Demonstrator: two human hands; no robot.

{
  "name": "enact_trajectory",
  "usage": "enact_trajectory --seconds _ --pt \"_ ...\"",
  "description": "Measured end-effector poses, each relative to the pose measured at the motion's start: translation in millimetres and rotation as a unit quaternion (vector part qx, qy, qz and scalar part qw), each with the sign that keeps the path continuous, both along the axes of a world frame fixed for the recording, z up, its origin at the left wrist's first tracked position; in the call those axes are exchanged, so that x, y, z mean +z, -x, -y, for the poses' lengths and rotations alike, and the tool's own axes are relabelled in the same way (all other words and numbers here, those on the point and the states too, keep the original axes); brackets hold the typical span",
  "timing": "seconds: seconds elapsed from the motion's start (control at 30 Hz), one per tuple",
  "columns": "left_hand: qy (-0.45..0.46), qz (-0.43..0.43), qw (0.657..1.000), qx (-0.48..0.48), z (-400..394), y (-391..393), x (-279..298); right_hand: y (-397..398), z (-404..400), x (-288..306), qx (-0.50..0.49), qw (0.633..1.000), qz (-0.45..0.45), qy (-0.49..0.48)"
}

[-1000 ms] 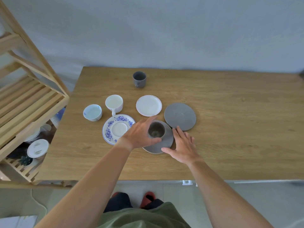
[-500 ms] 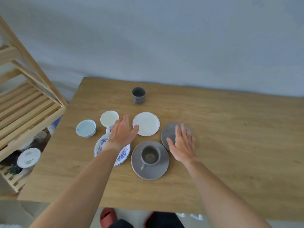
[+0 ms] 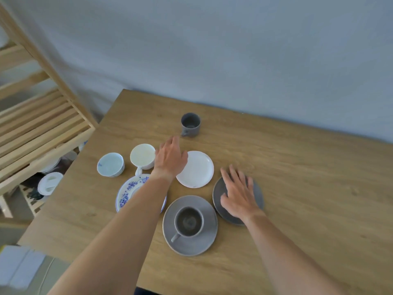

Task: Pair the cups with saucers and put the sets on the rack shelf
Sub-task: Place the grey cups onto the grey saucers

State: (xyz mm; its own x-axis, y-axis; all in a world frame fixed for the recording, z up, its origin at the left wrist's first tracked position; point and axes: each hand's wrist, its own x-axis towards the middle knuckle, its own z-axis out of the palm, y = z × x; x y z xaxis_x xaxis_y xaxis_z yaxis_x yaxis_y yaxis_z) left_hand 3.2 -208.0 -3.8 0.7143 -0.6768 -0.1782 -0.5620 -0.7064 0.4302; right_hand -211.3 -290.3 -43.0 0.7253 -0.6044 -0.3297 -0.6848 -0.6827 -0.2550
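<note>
A grey cup (image 3: 188, 222) stands on a grey saucer (image 3: 205, 241) near the table's front. My right hand (image 3: 238, 192) lies open over a second grey saucer (image 3: 258, 194). My left hand (image 3: 170, 158) is open, stretched over the table between a white cup (image 3: 142, 156) and a white saucer (image 3: 198, 170), fingertips a short way from a second grey cup (image 3: 190, 124) at the back. A blue-tinted cup (image 3: 110, 164) stands at the left. A blue-flowered saucer (image 3: 128, 191) is partly hidden under my left forearm.
The wooden table (image 3: 297, 167) stands against a grey wall. A slatted wooden rack (image 3: 42, 128) stands at the left of the table, with white dishes (image 3: 50, 183) on a lower level.
Both hands let go of the grey cup and saucer set. My left hand moved back toward the far grey cup; my right hand moved onto the second grey saucer. The camera tilted up.
</note>
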Motion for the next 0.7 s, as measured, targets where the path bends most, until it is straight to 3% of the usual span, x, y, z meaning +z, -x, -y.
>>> enact_trajectory --seconds 0.1,0.27,0.4,0.57,0.7 --pt "0.001 0.006 1.000 0.027 16.4 -2.1 -5.9 1.7 13.5 -3.9 -0.013 0.999 0.027 -0.019" --pt "0.086 -0.055 0.990 0.094 43.4 -13.9 -16.8 4.5 38.2 -6.5 -0.083 0.995 0.038 -0.031" --pt "0.116 -0.067 0.986 0.098 57.1 -32.6 -25.0 12.3 46.6 -7.3 -0.168 0.980 0.101 0.020" --pt "0.174 -0.081 0.974 0.120 61.9 -37.2 -23.3 31.6 49.7 -8.5 -0.166 0.982 0.094 -0.004" --pt "0.216 -0.080 0.970 0.075 57.7 -25.4 -18.5 47.3 50.2 -9.0 -0.192 0.975 0.109 -0.013"
